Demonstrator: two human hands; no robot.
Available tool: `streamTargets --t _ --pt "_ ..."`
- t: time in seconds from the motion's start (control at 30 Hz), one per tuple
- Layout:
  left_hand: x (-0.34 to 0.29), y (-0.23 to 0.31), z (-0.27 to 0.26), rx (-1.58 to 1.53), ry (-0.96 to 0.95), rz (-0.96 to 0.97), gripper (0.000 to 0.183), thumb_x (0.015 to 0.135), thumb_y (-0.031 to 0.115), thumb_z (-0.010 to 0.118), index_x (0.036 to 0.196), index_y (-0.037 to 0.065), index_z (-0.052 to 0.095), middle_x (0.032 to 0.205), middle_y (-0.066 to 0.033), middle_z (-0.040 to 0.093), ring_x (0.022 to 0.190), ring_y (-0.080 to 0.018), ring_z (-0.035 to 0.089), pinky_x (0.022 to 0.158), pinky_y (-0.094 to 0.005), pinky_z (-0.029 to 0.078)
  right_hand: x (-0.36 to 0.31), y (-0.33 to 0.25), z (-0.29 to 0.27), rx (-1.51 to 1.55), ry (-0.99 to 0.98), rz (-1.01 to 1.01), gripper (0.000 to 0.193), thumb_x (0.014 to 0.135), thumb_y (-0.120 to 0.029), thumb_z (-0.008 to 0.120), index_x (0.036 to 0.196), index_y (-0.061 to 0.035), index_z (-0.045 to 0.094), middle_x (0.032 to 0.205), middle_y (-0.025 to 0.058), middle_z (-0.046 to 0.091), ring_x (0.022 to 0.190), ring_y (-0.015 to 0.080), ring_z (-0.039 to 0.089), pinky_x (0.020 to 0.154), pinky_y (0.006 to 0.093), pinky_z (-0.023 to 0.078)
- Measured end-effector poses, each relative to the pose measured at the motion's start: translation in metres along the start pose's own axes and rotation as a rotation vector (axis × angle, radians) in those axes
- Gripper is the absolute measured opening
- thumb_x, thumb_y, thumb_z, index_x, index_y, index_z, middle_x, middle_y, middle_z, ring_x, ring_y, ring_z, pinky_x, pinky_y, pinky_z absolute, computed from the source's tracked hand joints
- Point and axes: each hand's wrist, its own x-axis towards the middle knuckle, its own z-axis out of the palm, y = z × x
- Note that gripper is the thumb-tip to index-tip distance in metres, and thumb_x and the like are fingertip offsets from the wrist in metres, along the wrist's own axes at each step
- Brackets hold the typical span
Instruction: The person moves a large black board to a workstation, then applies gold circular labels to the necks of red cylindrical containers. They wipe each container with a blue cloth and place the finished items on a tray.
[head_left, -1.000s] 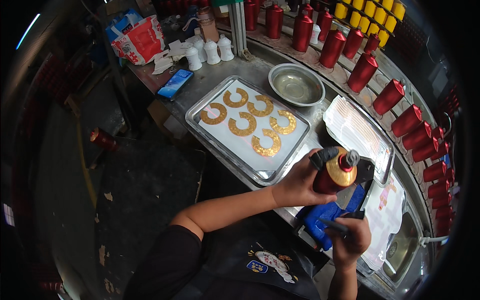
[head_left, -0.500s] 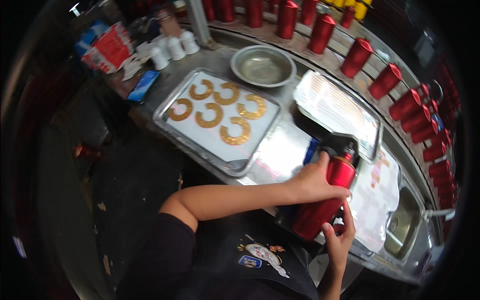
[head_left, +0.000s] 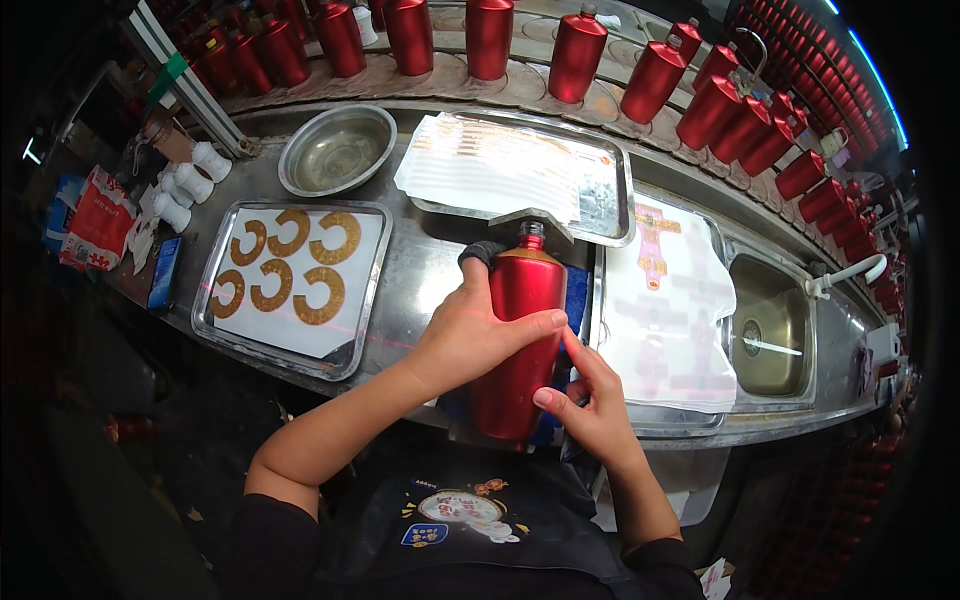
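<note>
A glossy red bottle [head_left: 525,300] with a narrow gold band at its shoulder and a bare threaded neck lies between my hands, neck pointing away from me. My left hand [head_left: 468,325] wraps over its left side, the thumb stretched across the front. On the lower right side my right hand [head_left: 592,405] holds it with thumb and fingers, the index fingertip close to the left thumb. Beneath the bottle are blue cloth [head_left: 577,295] and a dark holder [head_left: 540,222] with a black padded piece [head_left: 484,250] by my left fingers; most of this is hidden.
Left stands a tray [head_left: 208,300] of gold C-shaped decals. A metal bowl [head_left: 292,165] and a tray [head_left: 622,215] of white sheets lie beyond. At right are a pink-and-gold decal [head_left: 652,250] on white sheets and a sink [head_left: 765,345]. Red bottles [head_left: 490,40] line the far shelf.
The view has swung right and levelled, so the bottle and both hands now sit nearer the middle. My hands keep much the same hold on the bottle.
</note>
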Motion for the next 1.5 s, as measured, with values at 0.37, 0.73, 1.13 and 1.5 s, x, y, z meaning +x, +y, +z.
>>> streamTargets --t 0.37,0.73,1.13,1.5 --pt "-0.026 -0.021 -0.003 -0.253 -0.128 0.001 0.087 0.077 0.027 0.087 0.125 -0.009 0.024 0.14 -0.0323 0.043 0.133 -0.0333 0.048 0.11 -0.0433 0.043 -0.017 -0.014 -0.001 -0.148 0.021 -0.108 0.09 0.08 -0.038 0.081 0.153 -0.0058 0.04 0.082 0.0061 0.045 0.066 0.0159 0.044 0.059 0.0283 0.038" --pt "-0.028 -0.021 -0.01 -0.14 -0.079 0.056 0.085 0.077 0.027 0.088 0.126 -0.009 0.029 0.139 -0.0274 0.046 0.127 -0.0323 0.053 0.105 -0.0449 0.047 -0.017 -0.013 -0.004 -0.118 -0.02 -0.063 0.087 0.081 -0.035 0.081 0.152 -0.0056 0.04 0.083 0.0064 0.047 0.065 0.0154 0.044 0.059 0.0284 0.039" --pt "0.203 -0.076 -0.146 0.291 0.548 0.016 0.054 0.071 0.033 0.084 0.103 -0.003 0.06 0.107 -0.0225 0.07 0.097 -0.0363 0.069 0.085 -0.0429 0.054 -0.014 -0.014 -0.018 0.097 0.15 -0.008 0.066 0.083 -0.008 0.073 0.145 -0.0022 0.051 0.103 0.0103 0.062 0.061 0.0039 0.049 0.054 0.0175 0.041" --pt "0.216 -0.064 -0.129 0.339 0.581 -0.101 0.052 0.069 0.02 0.081 0.114 0.004 0.06 0.118 -0.0205 0.067 0.111 -0.0394 0.065 0.093 -0.0479 0.054 -0.005 0.012 -0.029 0.091 0.154 0.099 0.058 0.089 -0.013 0.068 0.144 -0.0059 0.052 0.096 0.0068 0.063 0.056 0.0045 0.05 0.048 0.0195 0.038"
